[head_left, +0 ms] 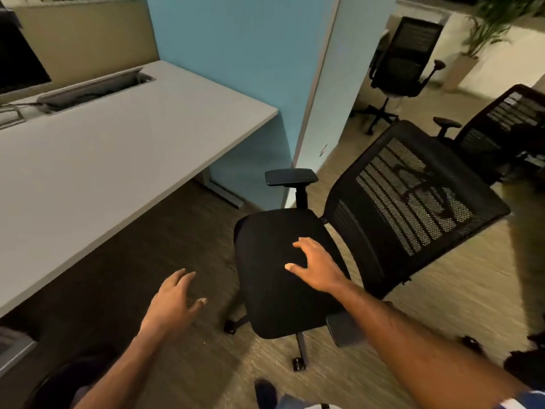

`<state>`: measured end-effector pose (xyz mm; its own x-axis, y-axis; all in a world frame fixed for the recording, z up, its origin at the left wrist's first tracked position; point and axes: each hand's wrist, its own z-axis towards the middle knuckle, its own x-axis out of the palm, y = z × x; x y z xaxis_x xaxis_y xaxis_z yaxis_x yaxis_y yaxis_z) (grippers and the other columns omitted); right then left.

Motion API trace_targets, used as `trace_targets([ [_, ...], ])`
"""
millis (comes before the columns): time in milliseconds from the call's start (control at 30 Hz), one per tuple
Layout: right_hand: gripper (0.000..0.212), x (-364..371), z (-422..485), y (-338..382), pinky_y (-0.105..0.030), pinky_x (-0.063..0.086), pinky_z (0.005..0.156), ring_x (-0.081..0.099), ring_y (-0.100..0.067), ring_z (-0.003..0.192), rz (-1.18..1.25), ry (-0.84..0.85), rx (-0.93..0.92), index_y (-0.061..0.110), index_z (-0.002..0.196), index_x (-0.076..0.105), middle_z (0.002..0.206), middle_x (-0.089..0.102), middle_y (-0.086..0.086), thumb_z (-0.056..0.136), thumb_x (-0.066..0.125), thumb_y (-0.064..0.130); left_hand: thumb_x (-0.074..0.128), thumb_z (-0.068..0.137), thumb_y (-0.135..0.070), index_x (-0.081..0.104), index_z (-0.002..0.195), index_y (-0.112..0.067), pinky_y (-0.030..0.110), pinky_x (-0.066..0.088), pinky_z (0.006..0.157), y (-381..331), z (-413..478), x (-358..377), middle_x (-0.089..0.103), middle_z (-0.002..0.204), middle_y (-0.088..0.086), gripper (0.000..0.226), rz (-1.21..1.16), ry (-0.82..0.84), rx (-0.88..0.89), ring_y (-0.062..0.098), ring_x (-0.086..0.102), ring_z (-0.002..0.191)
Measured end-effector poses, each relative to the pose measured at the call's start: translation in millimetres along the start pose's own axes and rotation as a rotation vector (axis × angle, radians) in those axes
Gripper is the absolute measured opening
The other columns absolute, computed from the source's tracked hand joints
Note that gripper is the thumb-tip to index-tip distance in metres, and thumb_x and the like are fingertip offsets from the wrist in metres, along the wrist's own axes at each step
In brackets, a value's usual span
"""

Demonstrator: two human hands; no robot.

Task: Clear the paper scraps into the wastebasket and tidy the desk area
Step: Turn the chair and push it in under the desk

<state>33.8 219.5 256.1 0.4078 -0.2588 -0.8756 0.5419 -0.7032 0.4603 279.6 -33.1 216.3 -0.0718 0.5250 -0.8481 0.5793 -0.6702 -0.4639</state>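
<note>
While both your hands are spread and empty, your right hand (317, 268) above the chair (283, 270) seat and left hand (174, 302) beside it, expect easy rolling; push the stiff backrest toward the desk (97, 160).

Pale grey desk (97, 160), black wastebasket (56, 385) at lower left

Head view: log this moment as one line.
left hand: open, empty, over floor | right hand: open, over chair seat, contact unclear | desk: no scraps seen | wastebasket: bottom left, partly visible
</note>
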Motion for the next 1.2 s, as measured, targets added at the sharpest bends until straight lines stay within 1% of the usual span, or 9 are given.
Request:
trace_targets([
  [133,0.067,-24.3,-19.6,-33.7,-0.037,0.028,0.118,0.026,-0.015,0.146,-0.012,-0.056,0.036,0.022,0.14,0.046,0.153,0.038,0.0,0.083,0.065,0.052,0.065,0.083,-0.053,0.033,0.149,-0.025,0.041,0.032,0.118,-39.0,1.4,18.5,0.027,0.16,0.004,0.079,0.026,0.034,0.061,0.023,0.026,0.148],
  [300,0.066,-54.9,-31.8,-79.7,-0.035,0.03,0.117,0.034,-0.013,0.142,-0.014,-0.114,0.045,0.024,0.136,0.047,0.15,0.042,0.001,0.08,0.063,0.056,0.064,0.084,-0.051,0.031,0.15,-0.025,0.039,0.029,0.119,-98.4,12.1,43.9,0.026,0.16,0.002,0.077,0.056,0.034,0.117,0.021,0.022,0.149],
  [433,0.066,-90.5,-31.4,-119.2,-0.032,0.022,0.117,0.026,-0.012,0.145,-0.047,-0.141,0.021,0.024,0.138,0.046,0.151,0.04,0.002,0.082,0.063,0.055,0.063,0.085,-0.051,0.031,0.15,-0.027,0.039,0.029,0.119,-147.6,27.5,66.8,0.027,0.16,0.001,0.076,0.067,0.044,0.146,0.021,0.023,0.148],
  [500,0.067,-113.0,-29.9,-140.8,-0.029,0.018,0.114,0.024,-0.012,0.146,-0.09,-0.166,0.016,0.026,0.139,0.044,0.153,0.038,0.004,0.082,0.062,0.056,0.063,0.085,-0.05,0.029,0.15,-0.027,0.039,0.03,0.119,-171.8,35.3,84.1,0.025,0.16,0.0,0.078,0.07,0.063,0.146,0.021,0.023,0.148],
  [700,0.067,-201.9,-13.1,-195.4,-0.037,0.017,0.12,0.022,-0.02,0.148,-0.317,-0.229,-0.05,0.017,0.141,0.045,0.153,0.038,-0.005,0.086,0.06,0.051,0.063,0.083,-0.051,0.022,0.153,-0.027,0.041,0.026,0.12,-251.2,60.9,150.4,0.021,0.162,0.0,0.085,0.055,0.133,0.17,0.021,0.02,0.149],
  [900,0.06,-259.9,7.6,-244.6,-0.044,0.02,0.121,0.029,-0.024,0.144,-0.559,-0.177,-0.08,0.017,0.134,0.052,0.146,0.045,-0.006,0.085,0.061,0.049,0.06,0.084,-0.054,0.016,0.154,-0.027,0.045,0.023,0.121,-301.5,76.6,208.5,0.019,0.163,0.001,0.087,0.082,0.172,0.196,0.023,0.019,0.15],
  [1000,0.051,-271.2,15.3,-267.0,-0.05,0.013,0.12,0.027,-0.028,0.145,-0.679,-0.147,-0.071,0.022,0.129,0.058,0.147,0.045,-0.006,0.085,0.059,0.049,0.056,0.084,-0.061,0.014,0.154,-0.028,0.048,0.024,0.12,-314.9,73.4,239.7,0.018,0.162,-0.001,0.088,0.108,0.25,0.188,0.025,0.017,0.15],
  [1100,0.047,-270.1,17.6,-285.0,-0.059,0.002,0.119,0.013,-0.03,0.15,-0.826,-0.052,-0.014,0.029,0.128,0.059,0.155,0.034,-0.005,0.085,0.057,0.048,0.055,0.078,-0.069,0.009,0.154,-0.033,0.057,0.018,0.119,-326.0,67.0,273.3,0.011,0.163,-0.003,0.096,0.124,0.464,0.171,0.033,0.011,0.15],
  [1200,0.051,-265.6,16.4,-299.8,-0.061,0.003,0.119,0.003,-0.028,0.151,-0.884,-0.046,-0.009,0.028,0.133,0.055,0.16,0.023,-0.005,0.085,0.058,0.046,0.057,0.069,-0.075,0.003,0.154,-0.036,0.061,0.018,0.117,-332.2,59.5,299.4,0.01,0.162,-0.005,0.108,0.205,0.624,0.16,0.035,0.011,0.149],
])
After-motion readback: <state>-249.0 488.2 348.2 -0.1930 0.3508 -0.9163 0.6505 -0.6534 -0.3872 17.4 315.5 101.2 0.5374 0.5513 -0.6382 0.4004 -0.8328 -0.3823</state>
